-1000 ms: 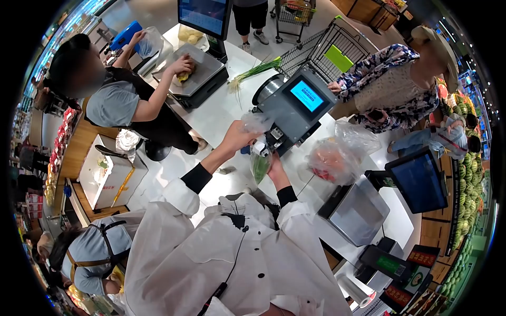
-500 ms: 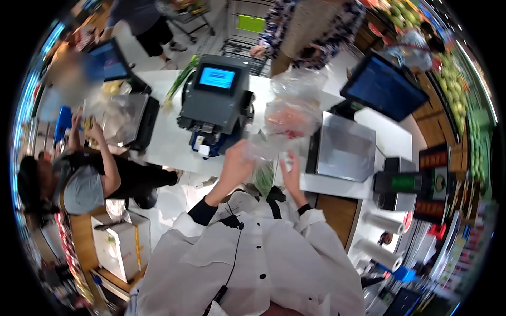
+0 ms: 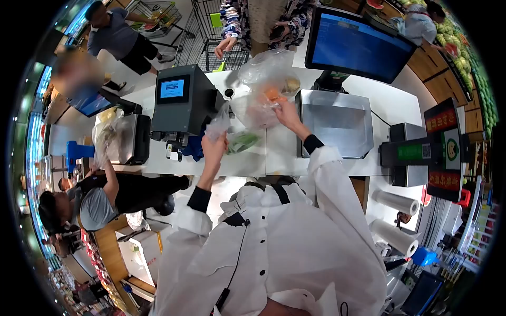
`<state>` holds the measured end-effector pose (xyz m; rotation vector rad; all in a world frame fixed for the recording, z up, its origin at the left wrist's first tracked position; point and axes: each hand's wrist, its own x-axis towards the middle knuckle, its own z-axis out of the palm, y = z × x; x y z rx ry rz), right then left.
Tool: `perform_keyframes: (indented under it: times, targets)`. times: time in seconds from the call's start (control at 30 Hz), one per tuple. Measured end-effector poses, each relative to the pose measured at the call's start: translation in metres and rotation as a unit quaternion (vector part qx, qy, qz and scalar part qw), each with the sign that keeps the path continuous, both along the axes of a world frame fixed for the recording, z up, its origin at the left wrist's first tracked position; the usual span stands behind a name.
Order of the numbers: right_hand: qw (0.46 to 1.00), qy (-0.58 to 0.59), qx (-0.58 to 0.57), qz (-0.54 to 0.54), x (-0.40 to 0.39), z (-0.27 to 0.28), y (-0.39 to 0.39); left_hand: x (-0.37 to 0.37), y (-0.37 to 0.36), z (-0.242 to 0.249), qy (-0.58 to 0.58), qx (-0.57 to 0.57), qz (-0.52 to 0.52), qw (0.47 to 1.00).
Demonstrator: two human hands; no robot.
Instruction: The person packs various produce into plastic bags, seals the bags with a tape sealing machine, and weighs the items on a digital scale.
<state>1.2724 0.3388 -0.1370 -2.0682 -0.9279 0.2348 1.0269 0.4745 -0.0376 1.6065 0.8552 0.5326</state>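
My left hand [image 3: 214,150] is closed around the gathered neck of a clear plastic bag [image 3: 219,125]. Green leafy vegetables [image 3: 242,142] show in plastic right beside that hand, low over the white counter. My right hand [image 3: 288,114] pinches the edge of another clear bag [image 3: 253,111], which has something orange [image 3: 272,95] inside. Behind it lies a further puffed-up clear bag [image 3: 266,66]. Close to the right hand, a flat steel weighing plate [image 3: 336,124] has nothing on it.
A grey label printer [image 3: 179,100] with a lit screen stands left on the counter [image 3: 205,166]. A large monitor [image 3: 358,45] rises behind the weighing plate. Across the counter stands a person [image 3: 263,23] near a cart [image 3: 203,37]. Another person [image 3: 97,205] handles bags at left.
The leafy-vegetable bag has gone from in front of my body to the counter on the left, with my left hand. My right hand has reached forward and taken hold of the bag with orange contents.
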Motion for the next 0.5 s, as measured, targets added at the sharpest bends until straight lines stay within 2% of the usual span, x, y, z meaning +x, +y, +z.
perform_keyframes:
  times: [0.03, 0.1, 0.13, 0.17, 0.2, 0.23, 0.27, 0.3, 0.37, 0.43, 0.5]
  targets:
    - [0.989, 0.088, 0.111, 0.032, -0.009, 0.006, -0.008, 0.008, 0.003, 0.000, 0.003, 0.001, 0.021, 1.000]
    - [0.990, 0.084, 0.102, 0.059, -0.021, 0.057, -0.030, 0.022, 0.017, -0.002, 0.014, 0.043, 0.027, 0.999]
    - [0.952, 0.271, 0.139, 0.038, -0.024, 0.073, -0.039, 0.032, 0.018, 0.006, -0.007, 0.035, 0.047, 0.998]
    - [0.877, 0.448, 0.171, 0.014, -0.028, 0.087, -0.050, 0.042, 0.019, 0.019, -0.027, 0.028, 0.066, 0.997]
    - [0.875, 0.454, 0.170, 0.015, -0.033, 0.099, -0.062, 0.051, 0.023, 0.028, -0.014, 0.043, 0.066, 0.997]
    - [0.826, 0.522, 0.211, 0.024, -0.038, 0.110, -0.074, 0.059, 0.029, 0.033, 0.000, 0.060, 0.065, 0.996]
    - [0.771, 0.584, 0.251, 0.033, -0.042, 0.121, -0.086, 0.069, 0.036, 0.034, -0.029, 0.029, 0.065, 0.997]
    - [0.768, 0.587, 0.253, 0.033, -0.048, 0.139, -0.101, 0.078, 0.039, 0.039, -0.030, 0.031, 0.067, 0.997]
    - [0.701, 0.649, 0.296, -0.014, -0.057, 0.165, -0.131, 0.100, 0.053, 0.040, -0.013, 0.032, 0.094, 0.995]
    - [0.686, 0.650, 0.326, 0.002, -0.053, 0.160, -0.161, 0.121, 0.063, 0.043, -0.054, 0.017, 0.115, 0.992]
    - [0.673, 0.648, 0.356, 0.012, -0.049, 0.157, -0.190, 0.136, 0.074, 0.046, -0.037, 0.042, 0.120, 0.991]
